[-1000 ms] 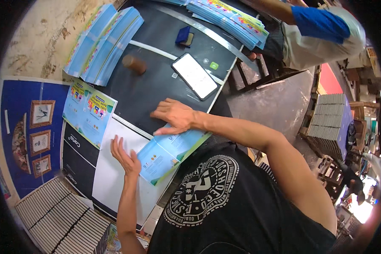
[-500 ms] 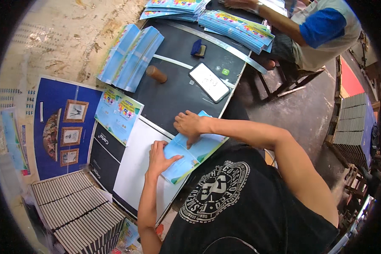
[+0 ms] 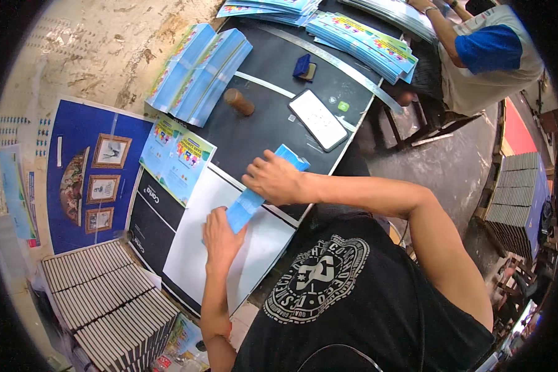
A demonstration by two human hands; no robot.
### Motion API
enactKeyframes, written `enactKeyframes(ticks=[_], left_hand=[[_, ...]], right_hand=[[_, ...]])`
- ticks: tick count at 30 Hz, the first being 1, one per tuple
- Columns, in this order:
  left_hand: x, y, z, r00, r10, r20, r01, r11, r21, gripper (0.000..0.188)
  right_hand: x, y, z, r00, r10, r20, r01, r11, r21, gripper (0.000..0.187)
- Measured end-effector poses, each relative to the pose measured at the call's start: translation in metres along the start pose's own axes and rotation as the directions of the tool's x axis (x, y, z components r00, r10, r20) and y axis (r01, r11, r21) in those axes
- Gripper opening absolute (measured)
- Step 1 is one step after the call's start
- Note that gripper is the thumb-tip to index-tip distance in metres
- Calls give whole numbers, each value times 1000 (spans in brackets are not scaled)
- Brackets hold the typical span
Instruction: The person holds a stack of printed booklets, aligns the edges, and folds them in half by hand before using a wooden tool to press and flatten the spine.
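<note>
Over a flat white sheet (image 3: 229, 273), a folded light-blue paper strip (image 3: 244, 211) is pinched by the left hand (image 3: 223, 237) and covered by the right hand (image 3: 274, 180), its grip unclear. The fold could be skewed by uneven pressure.

Light-blue paper (image 3: 243, 211), white sheet (image 3: 261, 245)

From my head, a wide fisheye camera looks steeply down, its round view near enough that my bare left hand (image 3: 222, 234) and bare right hand (image 3: 276, 180) fall close to its middle. My black cloth shirt with a round white print (image 3: 319, 279) fills the side nearer me than my hands; beyond them the view reaches across the matte black tabletop (image 3: 263, 127) to a co-worker in a white shirt with blue sleeves (image 3: 493, 68), past my right hand.
</note>
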State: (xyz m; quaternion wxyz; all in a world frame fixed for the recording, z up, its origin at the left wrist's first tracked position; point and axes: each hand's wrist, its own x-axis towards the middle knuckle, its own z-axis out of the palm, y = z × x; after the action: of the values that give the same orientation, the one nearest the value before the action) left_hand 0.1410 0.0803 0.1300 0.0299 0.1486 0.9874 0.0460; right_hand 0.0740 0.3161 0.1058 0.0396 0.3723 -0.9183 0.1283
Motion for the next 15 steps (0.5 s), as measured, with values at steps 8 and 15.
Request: enactKeyframes(ticks=[8, 15], left_hand=[[-69, -40, -3, 969, -205, 135, 241, 899, -365, 64], [-85, -22, 58, 842, -540, -10, 137, 232, -963, 82]], right_hand=[[-66, 83, -32, 965, 149, 214, -260, 617, 743, 63], [-76, 34, 16, 895, 446, -20, -214, 469, 857, 90]])
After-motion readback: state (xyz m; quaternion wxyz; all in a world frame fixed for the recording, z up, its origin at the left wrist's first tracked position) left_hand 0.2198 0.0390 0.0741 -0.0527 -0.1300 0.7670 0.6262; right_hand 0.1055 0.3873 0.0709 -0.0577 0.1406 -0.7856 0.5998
